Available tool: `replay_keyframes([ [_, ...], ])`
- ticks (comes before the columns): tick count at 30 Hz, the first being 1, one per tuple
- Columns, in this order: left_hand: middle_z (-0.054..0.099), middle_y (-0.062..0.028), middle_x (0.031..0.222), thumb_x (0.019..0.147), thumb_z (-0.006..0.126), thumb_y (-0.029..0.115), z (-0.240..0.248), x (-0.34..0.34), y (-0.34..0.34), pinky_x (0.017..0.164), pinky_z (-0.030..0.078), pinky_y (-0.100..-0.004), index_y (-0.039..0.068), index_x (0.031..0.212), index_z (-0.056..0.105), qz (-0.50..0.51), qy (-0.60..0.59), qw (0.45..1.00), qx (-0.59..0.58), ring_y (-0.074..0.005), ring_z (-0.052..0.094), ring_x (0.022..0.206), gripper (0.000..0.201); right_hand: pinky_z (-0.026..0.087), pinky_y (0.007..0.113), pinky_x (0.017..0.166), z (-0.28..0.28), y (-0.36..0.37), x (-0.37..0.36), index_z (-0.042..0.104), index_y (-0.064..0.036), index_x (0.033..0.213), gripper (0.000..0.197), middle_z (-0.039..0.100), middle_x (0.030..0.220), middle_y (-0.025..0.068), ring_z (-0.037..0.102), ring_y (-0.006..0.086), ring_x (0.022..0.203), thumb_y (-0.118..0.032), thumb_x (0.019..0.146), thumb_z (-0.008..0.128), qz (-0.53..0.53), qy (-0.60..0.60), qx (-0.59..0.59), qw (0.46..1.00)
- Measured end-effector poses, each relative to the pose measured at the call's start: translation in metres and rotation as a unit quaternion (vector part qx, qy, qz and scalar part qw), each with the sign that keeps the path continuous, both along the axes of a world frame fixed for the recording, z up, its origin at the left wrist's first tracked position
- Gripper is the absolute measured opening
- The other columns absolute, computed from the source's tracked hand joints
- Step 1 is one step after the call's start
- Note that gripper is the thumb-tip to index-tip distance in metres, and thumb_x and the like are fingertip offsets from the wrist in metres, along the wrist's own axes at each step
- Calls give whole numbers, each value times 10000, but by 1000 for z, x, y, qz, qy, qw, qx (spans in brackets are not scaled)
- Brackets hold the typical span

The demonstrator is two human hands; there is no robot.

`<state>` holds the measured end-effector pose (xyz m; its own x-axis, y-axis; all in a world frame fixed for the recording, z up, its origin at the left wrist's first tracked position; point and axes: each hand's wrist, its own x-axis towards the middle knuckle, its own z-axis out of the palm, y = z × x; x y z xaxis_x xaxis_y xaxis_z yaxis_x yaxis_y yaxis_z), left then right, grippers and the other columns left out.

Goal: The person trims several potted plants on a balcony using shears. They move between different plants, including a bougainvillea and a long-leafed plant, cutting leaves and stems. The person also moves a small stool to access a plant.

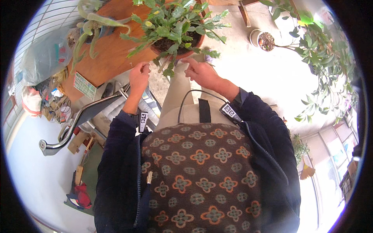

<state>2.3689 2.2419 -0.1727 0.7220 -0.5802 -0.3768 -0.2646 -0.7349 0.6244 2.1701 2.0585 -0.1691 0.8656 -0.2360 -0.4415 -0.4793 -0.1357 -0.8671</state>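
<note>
The left hand [140, 76] curls its grip loosely, just beside the leafy plant [176, 28], which stands potted at the edge of the counter [112, 52]. The right hand [201, 73] bends its fingers below the pot [199, 42]; whether either grip is closed on anything, I cannot tell.

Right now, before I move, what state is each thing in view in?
Left hand: fingers curled, grip unclear
Right hand: fingers bent beside the plant, contact unclear
Leafy plant: potted, outer stems drooping
Cactus: stems sprawling
White pot: standing, soil inside
Jacket: unzipped, hanging open
</note>
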Motion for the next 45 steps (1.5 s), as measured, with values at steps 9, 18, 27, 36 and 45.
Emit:
replay_keyframes([
  [9, 656, -60, 719, 869, 561, 170, 0, 27, -5, 531, 471, -257, -14, 909, 642, 20, 175, 984, 4, -123, 579, 568, 205, 517, 378, 640, -8, 16, 4, 511, -76, 1240, 414, 662, 763, 116, 648, 256, 649, -197, 847, 556, -45, 50, 49, 996],
  [18, 635, -54, 693, 846, 577, 194, -48, 39, 7, 525, 451, -273, 12, 899, 644, -57, 174, 983, 32, -105, 545, 537, 200, 517, 301, 619, -16, 16, -4, 420, -81, 1340, 495, 640, 741, 87, 625, 175, 622, -101, 863, 551, -123, 8, 19, 992],
  [27, 633, -50, 603, 857, 574, 321, 18, 58, 7, 496, 478, -281, 49, 682, 648, -168, 203, 964, 43, -112, 592, 515, 332, 528, 323, 627, 26, 9, 3, 665, -40, 902, 266, 673, 734, 91, 655, 167, 645, -279, 912, 549, 48, 24, -10, 999],
  [36, 586, -24, 617, 877, 570, 196, 139, 53, 13, 531, 426, -253, -2, 808, 644, -202, 240, 947, -68, -93, 529, 554, 222, 449, 289, 569, 154, -62, 0, 572, -9, 779, 341, 550, 632, 26, 526, 119, 593, -282, 963, 480, 56, 18, 38, 998],
  [45, 548, 1, 663, 906, 573, 166, 197, -9, -3, 528, 400, -236, -6, 958, 608, -99, 326, 924, -172, -73, 494, 572, 183, 470, 226, 609, 426, -91, -54, 516, -2, 1170, 574, 598, 979, 80, 594, 121, 747, -173, 691, 782, -30, -520, -74, 851],
])
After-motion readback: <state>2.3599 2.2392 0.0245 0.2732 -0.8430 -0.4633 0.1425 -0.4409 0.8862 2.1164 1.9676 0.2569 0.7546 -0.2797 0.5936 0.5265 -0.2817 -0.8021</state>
